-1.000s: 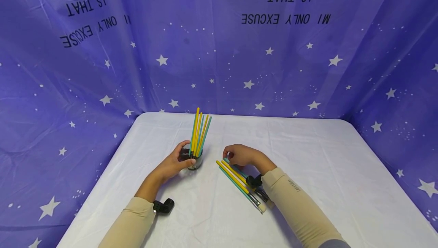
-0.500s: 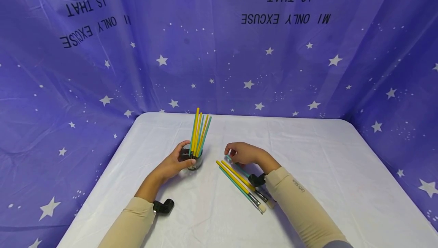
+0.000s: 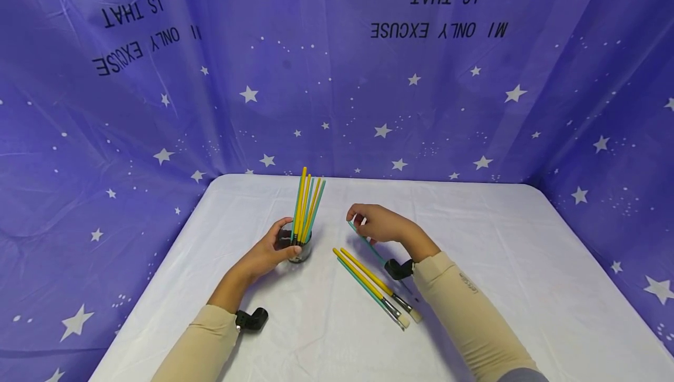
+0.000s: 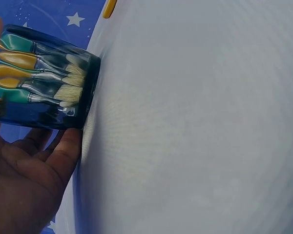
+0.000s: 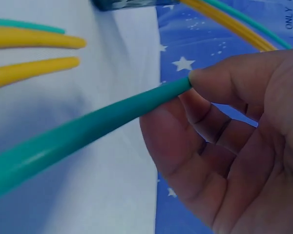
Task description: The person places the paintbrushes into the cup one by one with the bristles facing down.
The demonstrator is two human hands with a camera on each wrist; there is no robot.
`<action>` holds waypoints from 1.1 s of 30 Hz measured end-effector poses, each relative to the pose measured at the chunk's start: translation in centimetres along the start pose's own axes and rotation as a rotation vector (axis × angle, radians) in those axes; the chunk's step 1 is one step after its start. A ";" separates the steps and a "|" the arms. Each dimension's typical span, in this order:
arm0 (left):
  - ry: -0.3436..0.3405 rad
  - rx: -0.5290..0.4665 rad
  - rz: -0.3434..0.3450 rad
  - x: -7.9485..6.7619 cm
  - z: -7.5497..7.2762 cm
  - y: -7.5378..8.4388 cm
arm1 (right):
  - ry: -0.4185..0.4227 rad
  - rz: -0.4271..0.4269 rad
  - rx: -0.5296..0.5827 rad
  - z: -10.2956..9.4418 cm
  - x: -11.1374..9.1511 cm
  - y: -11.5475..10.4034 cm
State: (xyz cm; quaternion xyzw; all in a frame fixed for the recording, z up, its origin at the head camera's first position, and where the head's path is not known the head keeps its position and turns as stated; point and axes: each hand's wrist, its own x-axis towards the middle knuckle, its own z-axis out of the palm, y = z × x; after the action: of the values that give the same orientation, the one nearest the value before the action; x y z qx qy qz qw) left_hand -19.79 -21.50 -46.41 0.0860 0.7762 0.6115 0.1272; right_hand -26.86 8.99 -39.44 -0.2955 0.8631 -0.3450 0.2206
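Observation:
A clear glass [image 3: 302, 254] stands on the table, holding several yellow and teal paintbrushes [image 3: 308, 209] with handles up. My left hand [image 3: 265, 258] grips it from the left side, thumb in front. Through the glass wall, the left wrist view shows pale bristles [image 4: 71, 92] near the base. My right hand [image 3: 380, 223] pinches a teal paintbrush [image 5: 88, 129] by the tip of its handle between thumb and fingers. The brush slants down toward the wrist, its lower part partly hidden behind the wrist camera. To its left lie two yellow paintbrushes [image 3: 368, 272] and a teal one [image 3: 360, 280].
White cloth covers the table [image 3: 474, 224]. A purple curtain [image 3: 337, 78] with stars and lettering hangs behind it and along both sides. Black cameras [image 3: 253, 319] are strapped to both wrists.
My right hand has risen away from the lying brushes, lifting the teal paintbrush apart from the others. The left hand and glass have stayed put.

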 end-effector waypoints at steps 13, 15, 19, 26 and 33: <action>-0.003 -0.005 0.000 -0.2 0.2 0.3 | 0.121 -0.117 0.010 -0.4 -1.1 -2.4; -0.004 -0.007 0.000 -0.2 0.1 0.3 | 0.148 -0.118 0.030 -0.5 -1.1 -2.8; -0.003 -0.012 0.001 -0.1 0.0 0.2 | 0.196 -0.135 0.074 -0.6 -0.9 -3.5; 0.001 0.000 0.000 0.0 -0.1 0.0 | 0.296 -0.182 0.180 -0.6 -0.2 -4.0; 0.000 0.007 0.001 -0.1 0.0 0.1 | 0.428 -0.194 0.254 -0.7 0.2 -4.7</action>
State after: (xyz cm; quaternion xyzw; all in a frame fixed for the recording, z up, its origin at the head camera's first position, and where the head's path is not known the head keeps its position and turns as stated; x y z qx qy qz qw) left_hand -19.70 -21.54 -46.26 0.0868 0.7783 0.6089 0.1263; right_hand -25.70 6.39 -35.60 -0.2674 0.8075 -0.5247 0.0344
